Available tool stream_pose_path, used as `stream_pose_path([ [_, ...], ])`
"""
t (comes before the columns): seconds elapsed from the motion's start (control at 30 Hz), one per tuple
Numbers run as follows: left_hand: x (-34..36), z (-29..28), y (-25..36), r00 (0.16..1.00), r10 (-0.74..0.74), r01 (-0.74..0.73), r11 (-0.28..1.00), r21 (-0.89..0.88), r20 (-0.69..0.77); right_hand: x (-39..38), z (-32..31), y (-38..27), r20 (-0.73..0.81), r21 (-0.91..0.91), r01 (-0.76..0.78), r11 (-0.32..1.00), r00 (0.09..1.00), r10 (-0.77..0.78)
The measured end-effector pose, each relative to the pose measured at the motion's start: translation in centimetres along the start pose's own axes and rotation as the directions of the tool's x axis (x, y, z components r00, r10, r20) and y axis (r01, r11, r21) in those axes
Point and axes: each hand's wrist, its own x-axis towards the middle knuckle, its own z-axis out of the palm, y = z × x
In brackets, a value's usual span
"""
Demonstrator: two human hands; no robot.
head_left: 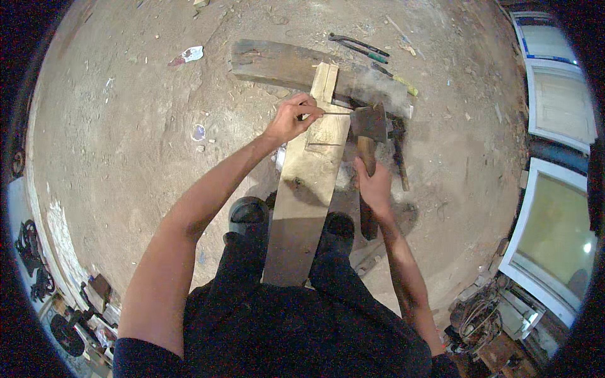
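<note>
A pale wooden plank runs away from me between my legs. Its far end narrows to a tongue that rests on an old beam. Over the plank's left edge, my left hand is closed, pinching a thin dark metal rod that lies crosswise above the wood. My right hand is wrapped round the wooden handle of a hatchet, right of the plank. The hatchet's broad head is at the rod's right end; whether they touch I cannot tell. A dark line crosses the plank nearer me.
Long-handled pliers or cutters lie beyond the beam. Dark bars sit right of the plank. White-framed panes lean at the right. Tangled wire and scrap fill the lower right; metal parts lie lower left.
</note>
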Motion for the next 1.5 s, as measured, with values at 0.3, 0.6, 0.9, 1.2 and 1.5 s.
stream_pose_path([
  [0.3,0.1,0.0,-0.2,1.0,-0.009,0.009,1.0,-0.019,0.026,-0.3,-0.7,-2.3,-0.011,0.092,0.047,0.995,0.999,-0.047],
  [0.6,0.0,0.1,0.2,0.998,-0.066,0.066,0.998,-0.015,0.005,0.6,-3.2,-5.9,-0.107,0.056,0.14,0.989,0.985,-0.134],
  [0.9,-0.4,0.5,-0.1,0.998,-0.027,0.025,0.998,-0.059,-0.049,1.5,-0.6,-3.3,-0.074,-0.002,0.092,0.996,0.993,-0.092],
  [1.2,-0.2,0.7,0.4,0.997,-0.048,0.044,0.997,-0.058,-0.064,1.2,-0.1,-3.9,-0.052,-0.143,0.111,0.983,0.991,-0.12],
  [1.5,0.1,0.6,0.3,0.997,-0.016,0.014,1.0,-0.028,-0.072,1.5,0.1,-2.8,-0.167,-0.029,0.159,0.987,0.973,-0.161],
])
